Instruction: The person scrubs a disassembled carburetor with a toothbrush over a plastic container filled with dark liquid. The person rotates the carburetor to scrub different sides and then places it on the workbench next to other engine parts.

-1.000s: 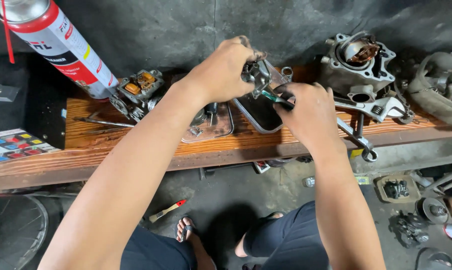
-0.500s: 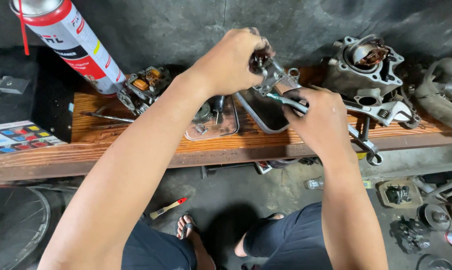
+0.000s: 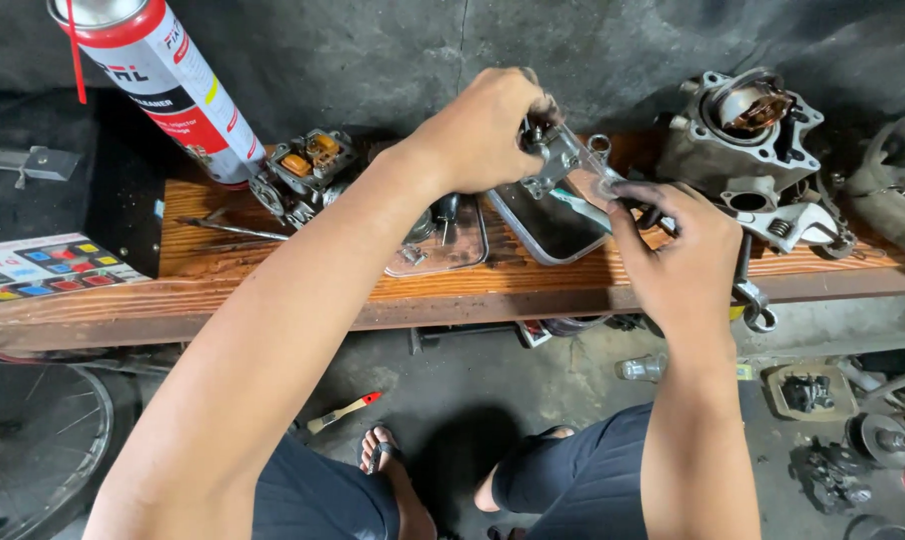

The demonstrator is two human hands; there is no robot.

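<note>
**Small metal part held over a crowded plank**

A person's left hand (image 3: 483,135) is clamped on a small metal part (image 3: 563,155), holding it in the air above the middle of a wooden plank (image 3: 303,290). The right hand (image 3: 678,255) is closed on a dark-handled tool (image 3: 628,205) whose tip meets the part from the right. Directly beneath, a dark tray (image 3: 543,225) sits toward the plank's front edge, with a clear lid (image 3: 443,250) just to its left. A carburettor (image 3: 308,175) stands near the back edge, left of centre, touching a red-and-white spray can (image 3: 168,85) that leans at the far left. A cylinder block (image 3: 743,125) fills the back right, a wrench (image 3: 793,220) lying beside it, and another wrench (image 3: 748,290) hangs over the front edge. Bare wood shows only along the front left. Below, a brush (image 3: 343,412) lies on the concrete floor (image 3: 473,390) by the person's sandalled feet, loose parts (image 3: 823,430) scattered to the right and a wheel (image 3: 33,450) at the lower left corner.
</note>
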